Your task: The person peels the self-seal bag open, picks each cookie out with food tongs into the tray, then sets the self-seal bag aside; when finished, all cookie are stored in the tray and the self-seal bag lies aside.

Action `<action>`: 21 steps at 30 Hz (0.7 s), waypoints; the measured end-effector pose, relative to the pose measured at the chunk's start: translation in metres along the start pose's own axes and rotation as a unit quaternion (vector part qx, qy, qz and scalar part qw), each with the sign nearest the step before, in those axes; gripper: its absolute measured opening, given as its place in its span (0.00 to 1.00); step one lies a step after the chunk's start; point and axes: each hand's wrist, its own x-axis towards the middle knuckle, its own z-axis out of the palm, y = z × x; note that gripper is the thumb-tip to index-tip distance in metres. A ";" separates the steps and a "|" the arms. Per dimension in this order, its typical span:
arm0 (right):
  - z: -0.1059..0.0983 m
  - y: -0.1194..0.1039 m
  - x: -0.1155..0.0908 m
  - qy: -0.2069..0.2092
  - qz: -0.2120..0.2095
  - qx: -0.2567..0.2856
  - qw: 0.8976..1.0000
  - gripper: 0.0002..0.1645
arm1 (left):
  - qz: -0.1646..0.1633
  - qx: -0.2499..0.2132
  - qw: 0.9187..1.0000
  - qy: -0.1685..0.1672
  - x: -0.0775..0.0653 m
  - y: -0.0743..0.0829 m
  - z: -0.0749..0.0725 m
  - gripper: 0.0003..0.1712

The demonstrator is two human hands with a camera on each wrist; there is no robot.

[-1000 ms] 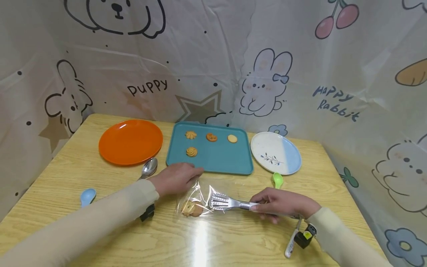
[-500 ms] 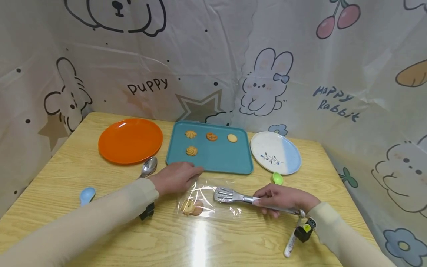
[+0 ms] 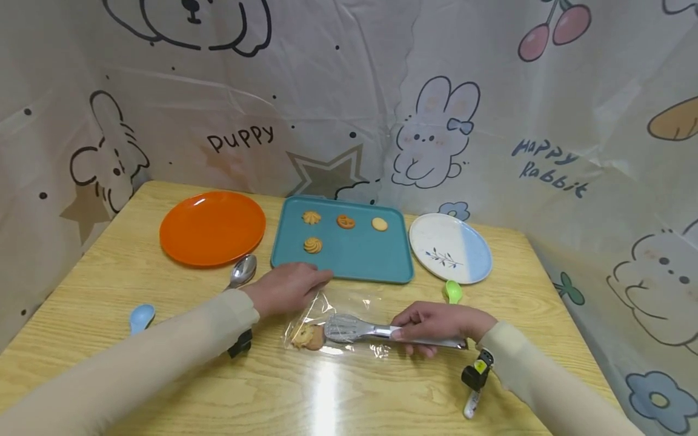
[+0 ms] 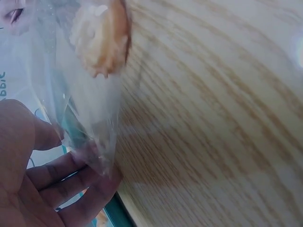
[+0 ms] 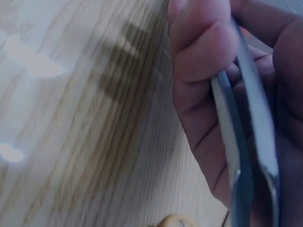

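Note:
My left hand (image 3: 286, 289) pinches the edge of a clear plastic bag (image 4: 94, 113) between thumb and fingers, just in front of the teal tray. Two cookies (image 3: 306, 336) lie at the bag's lower left, one partly over the other. My right hand (image 3: 440, 324) grips metal tongs (image 3: 377, 330) around their arms. The slotted head of the tongs points left and overlaps the bag, right beside the cookies. In the right wrist view, both tong arms (image 5: 258, 113) run between my thumb and fingers with a narrow gap between them.
The teal tray (image 3: 360, 260) bears several cookies. An orange plate (image 3: 212, 229) stands left, a white-and-blue plate (image 3: 449, 248) right. Around my hands lie a metal spoon (image 3: 243, 269), a blue spoon (image 3: 142, 317), a green spoon (image 3: 453, 291) and a pale patterned handle (image 3: 471, 406).
The tongs first drew back right from the cookies, then moved left toward them again with my right hand. The left hand keeps its hold on the bag.

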 end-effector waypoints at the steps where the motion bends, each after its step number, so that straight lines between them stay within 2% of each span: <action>1: 0.000 -0.001 0.002 -0.003 0.000 0.004 1.000 0.19 | 0.000 -0.001 1.000 0.000 0.000 0.000 0.000 0.05; 12: -0.002 -0.005 0.003 0.011 0.022 0.019 1.000 0.20 | -0.013 0.000 1.000 -0.007 0.001 0.002 -0.001 0.07; 21: 0.001 -0.001 0.008 0.005 0.009 0.024 1.000 0.20 | -0.009 0.007 1.000 -0.011 0.001 0.005 -0.002 0.07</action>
